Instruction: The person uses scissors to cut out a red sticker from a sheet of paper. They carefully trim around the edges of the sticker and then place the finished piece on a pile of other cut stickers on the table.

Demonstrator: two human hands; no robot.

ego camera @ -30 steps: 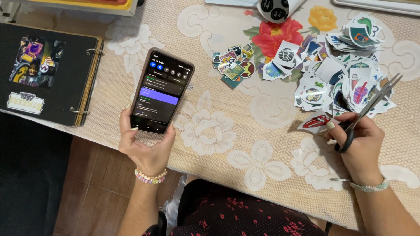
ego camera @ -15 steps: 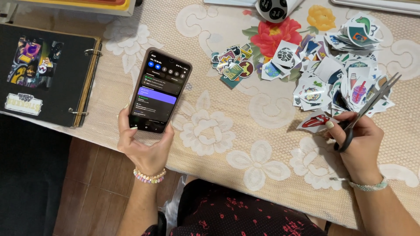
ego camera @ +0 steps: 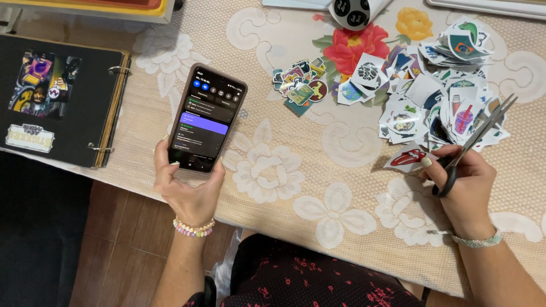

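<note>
Near the counter's (ego camera: 318, 187) front edge, the left hand (ego camera: 187, 190) is curled around the lower end of a dark phone (ego camera: 207, 118), its lit screen facing up. To the right, the right hand (ego camera: 463, 185) is closed around black scissors (ego camera: 475, 142), its thumb pressing a red-lips sticker (ego camera: 406, 158). Farther off lie a heap of cut stickers (ego camera: 438, 85) and, far left, a black ring binder (ego camera: 60, 102).
</note>
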